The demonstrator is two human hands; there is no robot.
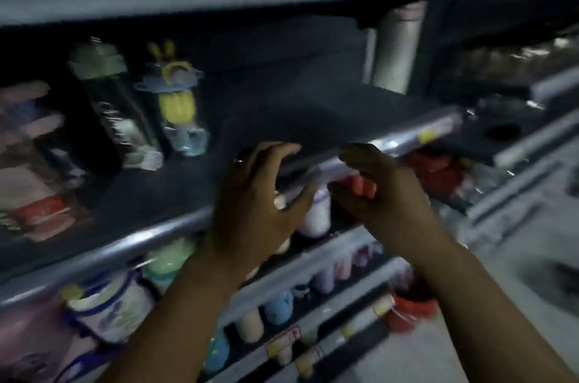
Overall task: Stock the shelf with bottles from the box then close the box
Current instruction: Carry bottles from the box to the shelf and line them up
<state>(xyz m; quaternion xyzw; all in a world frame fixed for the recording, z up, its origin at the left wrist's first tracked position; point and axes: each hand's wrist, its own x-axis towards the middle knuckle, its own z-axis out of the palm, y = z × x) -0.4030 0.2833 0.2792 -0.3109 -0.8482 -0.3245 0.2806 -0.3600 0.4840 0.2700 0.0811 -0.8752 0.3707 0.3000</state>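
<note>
Two hands raised at shelf (175,227) front edge — left hand (253,204) spread, ungripping; right hand (380,191) curled, grasp unclear. Three bottles at left end: dark-bodied green-capped bottle (116,103), yellow-blue (178,107), pink (28,144) — blurred.

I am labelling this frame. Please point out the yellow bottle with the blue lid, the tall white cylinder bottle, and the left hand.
yellow bottle with the blue lid (177,107), head view, on its yellow body.
tall white cylinder bottle (396,50), head view, on its middle wall.
left hand (257,204), head view, on its back.
</note>
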